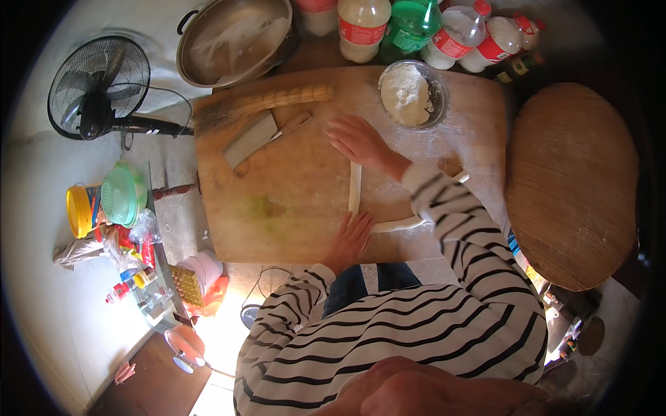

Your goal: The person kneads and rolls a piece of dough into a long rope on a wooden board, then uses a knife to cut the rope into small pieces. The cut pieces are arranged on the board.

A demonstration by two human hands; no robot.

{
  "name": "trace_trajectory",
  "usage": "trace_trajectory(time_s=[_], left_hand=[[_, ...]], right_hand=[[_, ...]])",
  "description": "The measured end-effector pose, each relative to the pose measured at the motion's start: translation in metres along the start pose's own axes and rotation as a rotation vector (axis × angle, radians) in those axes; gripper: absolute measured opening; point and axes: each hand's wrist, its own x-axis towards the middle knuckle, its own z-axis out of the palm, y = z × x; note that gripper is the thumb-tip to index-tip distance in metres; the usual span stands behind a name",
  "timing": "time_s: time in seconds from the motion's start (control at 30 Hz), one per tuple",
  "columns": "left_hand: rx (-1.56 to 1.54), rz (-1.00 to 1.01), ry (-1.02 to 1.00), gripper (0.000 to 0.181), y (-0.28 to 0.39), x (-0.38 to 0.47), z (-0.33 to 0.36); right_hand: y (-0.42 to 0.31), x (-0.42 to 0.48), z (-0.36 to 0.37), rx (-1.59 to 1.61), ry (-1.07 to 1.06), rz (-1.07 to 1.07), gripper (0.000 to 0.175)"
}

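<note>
A long thin rope of dough [355, 190] lies bent on the floured wooden board [291, 229], running from under my right hand down to my left hand and then off to the right. My left hand [355, 234] rests on the rope near the board's front edge, at its bend. My right hand [359, 141] is at the rope's upper end, palm down with fingers pointing left; whether it touches the dough cannot be told. Part of the rope is hidden behind my right forearm, and a short piece shows beyond it.
A bowl of flour [407, 96], a cleaver [252, 139] and a straw brush [281, 97] lie on the board. Behind it stand a large metal pan [234, 78] and several plastic bottles [364, 36]. A round wooden lid [572, 187] is at the right, a fan [99, 88] at the left.
</note>
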Motion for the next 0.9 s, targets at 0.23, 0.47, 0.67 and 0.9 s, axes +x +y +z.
trace_trajectory(time_s=[0.23,0.47,0.67,0.9], left_hand=[[0.158,0.139,-0.019,0.049,-0.08,0.093,-0.052],[0.412,0.315,-0.173,0.028,-0.13,0.126,-0.09],[0.275,0.126,-0.144,0.034,-0.152,0.044,-0.101],[0.199,-0.081,-0.084,0.019,-0.148,0.029,-0.079]], right_hand=[[-0.105,-0.181,-0.075,0.05,-0.244,0.238,0.048],[-0.08,-0.206,-0.061,0.026,-0.345,0.251,0.034],[-0.076,-0.166,-0.089,-0.133,-0.211,0.416,0.047],[-0.103,-0.093,0.005,-0.088,-0.11,0.238,0.047]])
